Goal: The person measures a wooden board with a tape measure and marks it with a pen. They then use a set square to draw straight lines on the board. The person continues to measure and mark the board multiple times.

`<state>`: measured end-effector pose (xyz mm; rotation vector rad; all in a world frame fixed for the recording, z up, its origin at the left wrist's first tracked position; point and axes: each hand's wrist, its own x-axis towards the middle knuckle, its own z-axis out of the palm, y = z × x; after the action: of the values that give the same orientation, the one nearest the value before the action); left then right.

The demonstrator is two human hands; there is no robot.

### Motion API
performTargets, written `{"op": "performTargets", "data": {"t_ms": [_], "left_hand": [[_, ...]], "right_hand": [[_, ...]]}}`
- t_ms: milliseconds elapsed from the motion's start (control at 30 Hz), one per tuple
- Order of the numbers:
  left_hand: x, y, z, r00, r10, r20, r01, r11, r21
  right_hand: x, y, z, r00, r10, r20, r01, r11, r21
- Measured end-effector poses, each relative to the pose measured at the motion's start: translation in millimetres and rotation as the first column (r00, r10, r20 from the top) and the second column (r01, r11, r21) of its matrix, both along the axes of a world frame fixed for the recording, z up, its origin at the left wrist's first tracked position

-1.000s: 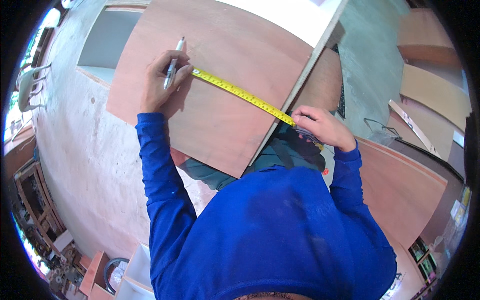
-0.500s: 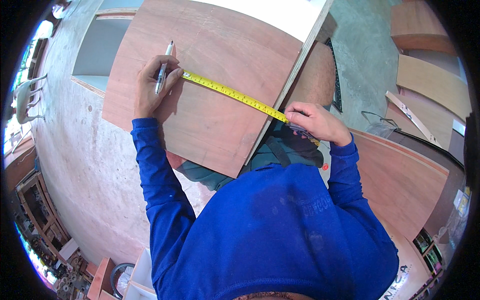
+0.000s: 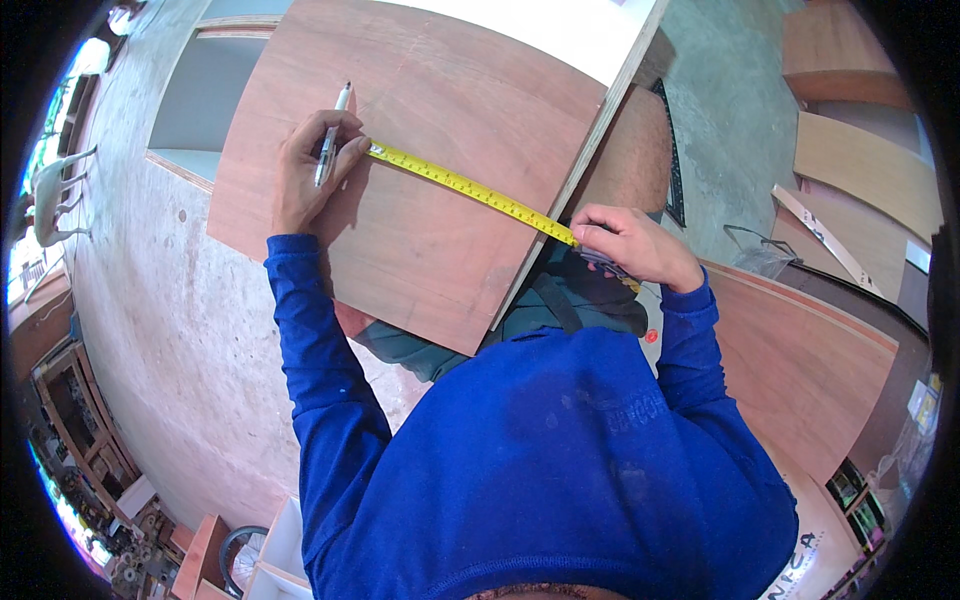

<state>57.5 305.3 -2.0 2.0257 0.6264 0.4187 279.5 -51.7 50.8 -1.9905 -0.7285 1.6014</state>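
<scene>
A yellow tape measure stretches across a reddish-brown plywood panel. My left hand pinches the tape's free end between thumb and finger, over the panel. A white marker pen is tucked in the same hand, its dark tip pointing away from me. My right hand is closed around the tape's case just beyond the panel's right edge, the thumb by the tape's mouth. My fingers hide most of the case.
The panel rests by my bent leg, its pale layered edge facing right. A grey-white open box stands on the floor at far left. More plywood boards lie at the right, and another panel is beside my right elbow.
My left hand, with the pen and tape end, has shifted very slightly to the right. The right hand stays practically still.
</scene>
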Motion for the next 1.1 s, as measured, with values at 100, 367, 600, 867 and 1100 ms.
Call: {"op": "performTargets", "data": {"t_ms": [100, 367, 600, 867, 1100], "left_hand": [[0.9, -0.7, 0.2, 1.0, 0.01, 0.014, -0.01, 1.0, -0.005], [0.9, -0.9, 0.2, 1.0, 0.015, 0.003, -0.015, 1.0, 0.023], [1.7, -1.1, 2.6, 1.0, 0.003, 0.009, -0.004, 0.999, 0.044], [2.3, -2.7, 3.4, 1.0, 0.012, 0.01, -0.012, 0.999, 0.031], [-0.7, -3.9, 3.8, 1.0, 0.013, -0.011, -0.012, 0.997, 0.07]], "right_hand": [[-0.3, 0.2, 0.4, 1.0, 0.008, 0.018, -0.008, 1.0, 0.009], [0.8, -1.5, -1.7, 0.999, 0.029, 0.041, -0.03, 0.999, 0.025], [-0.1, -3.0, -3.6, 0.998, 0.025, 0.052, -0.028, 0.998, 0.047], [-0.8, -2.5, -3.9, 0.999, 0.01, 0.041, -0.013, 0.998, 0.065], [-3.7, -2.9, -0.1, 0.999, -0.026, 0.039, 0.026, 1.0, -0.006]]}}
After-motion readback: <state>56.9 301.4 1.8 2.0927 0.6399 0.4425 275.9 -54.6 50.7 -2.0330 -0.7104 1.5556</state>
